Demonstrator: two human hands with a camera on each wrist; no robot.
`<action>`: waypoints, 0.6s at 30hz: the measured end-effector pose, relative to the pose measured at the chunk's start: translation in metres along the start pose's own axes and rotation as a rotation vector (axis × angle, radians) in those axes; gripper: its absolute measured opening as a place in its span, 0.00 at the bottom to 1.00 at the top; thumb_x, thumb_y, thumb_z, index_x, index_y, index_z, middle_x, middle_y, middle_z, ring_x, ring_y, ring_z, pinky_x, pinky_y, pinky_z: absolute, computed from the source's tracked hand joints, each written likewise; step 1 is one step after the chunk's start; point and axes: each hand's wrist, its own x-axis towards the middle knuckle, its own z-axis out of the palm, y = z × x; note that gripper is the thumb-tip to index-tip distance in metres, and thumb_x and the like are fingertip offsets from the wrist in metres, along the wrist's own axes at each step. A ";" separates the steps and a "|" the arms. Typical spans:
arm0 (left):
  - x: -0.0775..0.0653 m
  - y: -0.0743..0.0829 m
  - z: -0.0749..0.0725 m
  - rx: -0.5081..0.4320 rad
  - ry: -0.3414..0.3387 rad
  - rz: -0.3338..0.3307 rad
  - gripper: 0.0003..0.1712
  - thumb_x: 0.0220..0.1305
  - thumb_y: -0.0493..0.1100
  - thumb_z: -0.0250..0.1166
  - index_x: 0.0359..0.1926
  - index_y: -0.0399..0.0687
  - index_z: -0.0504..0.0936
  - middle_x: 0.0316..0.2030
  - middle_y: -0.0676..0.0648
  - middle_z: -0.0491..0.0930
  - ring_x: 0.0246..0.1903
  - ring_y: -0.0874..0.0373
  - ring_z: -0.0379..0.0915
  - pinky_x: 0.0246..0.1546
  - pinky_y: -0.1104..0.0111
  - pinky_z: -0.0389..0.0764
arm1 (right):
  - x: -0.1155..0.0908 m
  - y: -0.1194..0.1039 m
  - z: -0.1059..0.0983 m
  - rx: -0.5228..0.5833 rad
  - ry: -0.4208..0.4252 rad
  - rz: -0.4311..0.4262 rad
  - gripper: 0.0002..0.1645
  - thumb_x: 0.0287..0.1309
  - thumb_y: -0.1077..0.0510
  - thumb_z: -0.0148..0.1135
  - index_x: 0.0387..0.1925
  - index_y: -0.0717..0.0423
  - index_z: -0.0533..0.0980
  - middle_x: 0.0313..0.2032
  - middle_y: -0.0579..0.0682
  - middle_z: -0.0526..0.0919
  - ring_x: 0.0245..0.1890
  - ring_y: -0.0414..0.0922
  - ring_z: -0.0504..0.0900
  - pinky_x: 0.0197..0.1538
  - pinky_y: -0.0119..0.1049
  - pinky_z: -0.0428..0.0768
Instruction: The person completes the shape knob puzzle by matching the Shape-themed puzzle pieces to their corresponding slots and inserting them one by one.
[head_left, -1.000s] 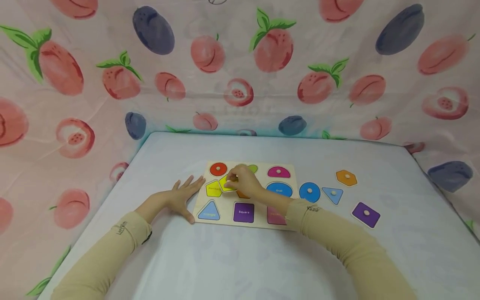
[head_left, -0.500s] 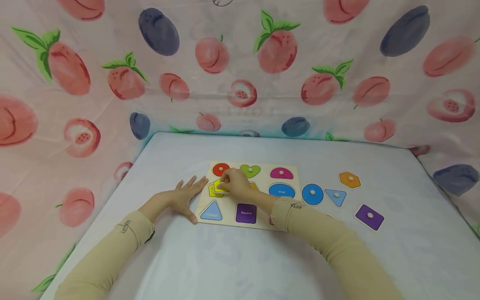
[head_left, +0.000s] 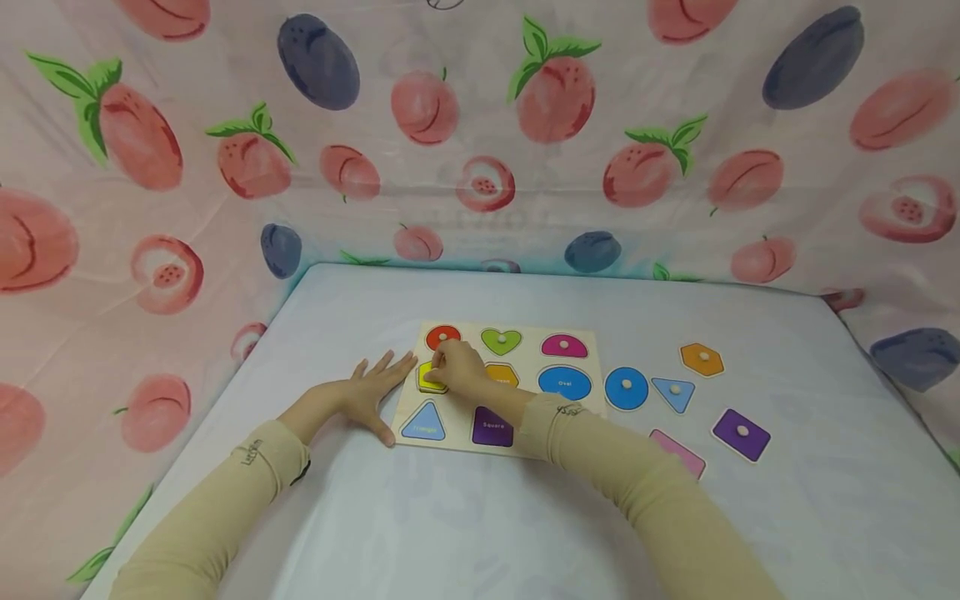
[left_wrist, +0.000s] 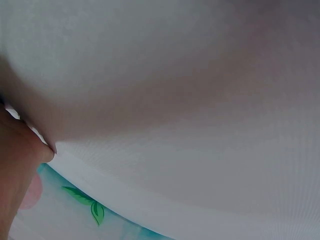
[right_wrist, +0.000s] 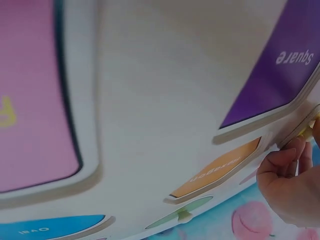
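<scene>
A light wooden shape puzzle board (head_left: pixel 459 423) lies on the table. My right hand (head_left: pixel 459 371) pinches a yellow pentagon piece (head_left: pixel 425 377) over the matching recess at the board's left side. That piece overlaps the printed yellow area, and the fingers hide its knob. In the right wrist view the right hand (right_wrist: pixel 290 182) is past the orange hexagon recess (right_wrist: pixel 217 170). My left hand (head_left: pixel 367 397) lies with fingers spread at the board's left edge, fingertips and thumb right against it. The left wrist view shows only part of the left hand (left_wrist: pixel 20 155).
Knobbed red circle (head_left: pixel 433 337), green heart (head_left: pixel 500 341) and magenta half-circle (head_left: pixel 564 346) pieces sit in the board's far row. To its right lie a blue piece (head_left: pixel 626 389), blue triangle (head_left: pixel 673 394), orange hexagon (head_left: pixel 702 359), purple piece (head_left: pixel 741 435) and partly covered pink piece (head_left: pixel 681 454).
The right hand has carried the yellow pentagon left and lowered it onto its recess. The green heart and pink piece have come into fuller view. The left hand keeps its place at the board.
</scene>
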 end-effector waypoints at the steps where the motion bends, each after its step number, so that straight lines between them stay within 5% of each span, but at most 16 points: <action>1: 0.000 0.000 0.000 -0.007 0.002 0.006 0.79 0.33 0.65 0.77 0.74 0.48 0.33 0.75 0.44 0.30 0.73 0.41 0.18 0.67 0.39 0.25 | 0.000 0.000 0.001 0.001 0.000 0.000 0.11 0.51 0.56 0.70 0.26 0.60 0.78 0.17 0.44 0.72 0.19 0.38 0.68 0.23 0.23 0.63; 18: -0.001 0.001 0.000 -0.014 -0.002 -0.006 0.77 0.34 0.62 0.77 0.74 0.48 0.33 0.75 0.44 0.30 0.73 0.41 0.18 0.67 0.40 0.24 | 0.005 -0.004 0.000 -0.023 -0.060 -0.005 0.11 0.49 0.59 0.71 0.24 0.61 0.77 0.23 0.47 0.74 0.23 0.39 0.68 0.28 0.23 0.64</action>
